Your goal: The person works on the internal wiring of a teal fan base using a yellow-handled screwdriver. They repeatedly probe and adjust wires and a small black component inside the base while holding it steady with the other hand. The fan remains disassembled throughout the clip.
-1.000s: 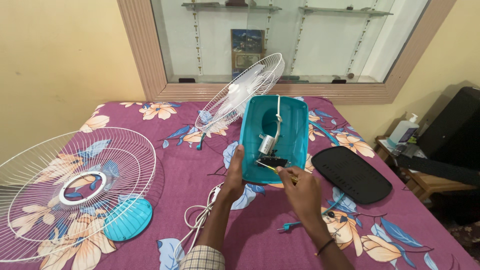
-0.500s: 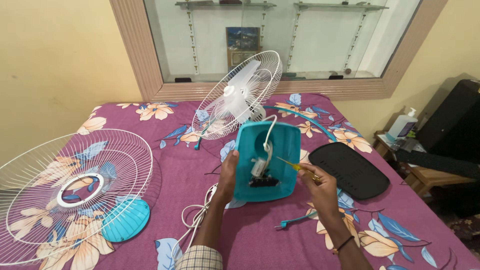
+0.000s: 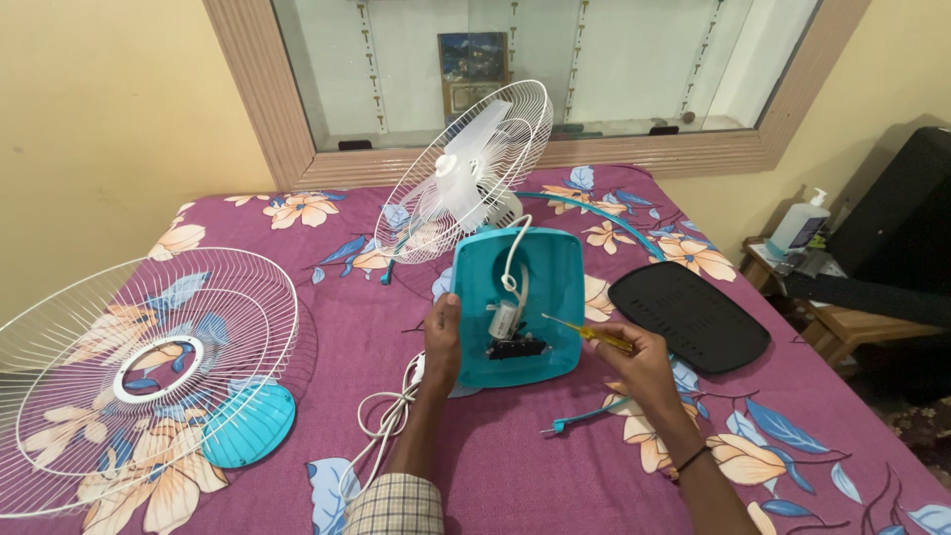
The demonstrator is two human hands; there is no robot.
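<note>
A teal fan base (image 3: 540, 282) lies open side up on the bed, with a small grey capacitor, white wires and a black part inside. My left hand (image 3: 442, 342) grips its left edge. My right hand (image 3: 644, 365) holds a yellow-handled screwdriver (image 3: 592, 335) whose tip points toward the black part inside the base. Behind the base stands the fan head with a white rear grille and translucent blades (image 3: 466, 178).
A white front grille (image 3: 139, 367) with a teal cap (image 3: 250, 426) lies at the left. A black base cover (image 3: 688, 315) rests at the right, a white power cord (image 3: 381, 421) in front, a thin teal stick (image 3: 584, 416) nearby. Side table with a pump bottle (image 3: 800, 223) stands far right.
The base has tilted down to lie flatter on the bed. My right hand moved right and now points the screwdriver in from the side. The camera view shifted slightly.
</note>
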